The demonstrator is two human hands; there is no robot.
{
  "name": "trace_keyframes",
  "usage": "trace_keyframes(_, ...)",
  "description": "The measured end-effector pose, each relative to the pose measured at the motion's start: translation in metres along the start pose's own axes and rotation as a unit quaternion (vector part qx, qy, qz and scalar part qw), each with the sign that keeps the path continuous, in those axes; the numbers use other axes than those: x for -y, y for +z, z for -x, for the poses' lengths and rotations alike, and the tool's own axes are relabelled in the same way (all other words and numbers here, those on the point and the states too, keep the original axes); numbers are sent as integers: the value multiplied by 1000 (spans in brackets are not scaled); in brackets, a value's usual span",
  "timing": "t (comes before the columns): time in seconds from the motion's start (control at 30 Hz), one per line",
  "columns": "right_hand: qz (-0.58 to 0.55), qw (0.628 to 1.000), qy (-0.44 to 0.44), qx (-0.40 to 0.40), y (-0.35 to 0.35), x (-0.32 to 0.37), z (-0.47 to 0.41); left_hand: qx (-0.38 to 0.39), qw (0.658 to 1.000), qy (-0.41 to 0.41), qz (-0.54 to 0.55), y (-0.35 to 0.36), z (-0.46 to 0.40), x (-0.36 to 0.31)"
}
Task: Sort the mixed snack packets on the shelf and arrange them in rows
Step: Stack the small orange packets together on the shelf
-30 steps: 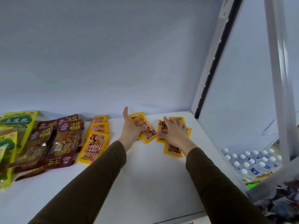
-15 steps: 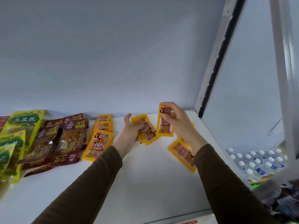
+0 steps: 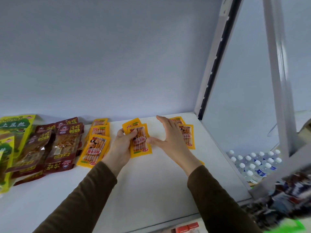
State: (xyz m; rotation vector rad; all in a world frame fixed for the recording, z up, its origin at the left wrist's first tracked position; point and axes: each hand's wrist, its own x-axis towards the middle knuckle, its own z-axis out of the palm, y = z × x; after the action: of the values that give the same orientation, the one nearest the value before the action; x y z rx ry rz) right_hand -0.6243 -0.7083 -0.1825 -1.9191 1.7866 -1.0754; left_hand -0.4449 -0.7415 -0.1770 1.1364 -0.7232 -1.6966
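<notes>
Left hand (image 3: 123, 145) now grips two yellow packets (image 3: 138, 140), one just passed by the open, empty right hand (image 3: 170, 137) at three o'clock, growing that stack

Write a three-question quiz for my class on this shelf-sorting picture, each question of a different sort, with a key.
1. True or false: the left hand holds yellow packets.
2. The right hand is: A) gripping a bottle, B) open beside the held packets, C) out of view.
3. Fill in: the dark red packets lie to the ___ of the yellow row.

Key: 1 true; 2 B; 3 left.
</notes>
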Motion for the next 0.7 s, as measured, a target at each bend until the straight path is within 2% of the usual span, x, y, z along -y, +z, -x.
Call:
trace_keyframes(0.07, 54, 998, 36, 15, -23, -18, 12, -4, 1000, 8, -2, -6, 2, 0)
trace_keyframes(0.17, 157, 970, 144, 117, -51, -47, 30, 0, 1000, 19, -5, -12, 7, 1)
trace_keyframes(0.27, 183, 944, 216, 170, -56, -63, 36, 4, 1000, 20, -16, -7, 12, 3)
trace_keyframes(0.5, 136, 965, 221, 44, -34, -60, 10, 11, 1000, 15, -24, 1, 15, 7)
trace_keyframes(0.7, 152, 958, 240, 31, -25, -59, -17, 6, 999, 15, -31, -4, 15, 10)
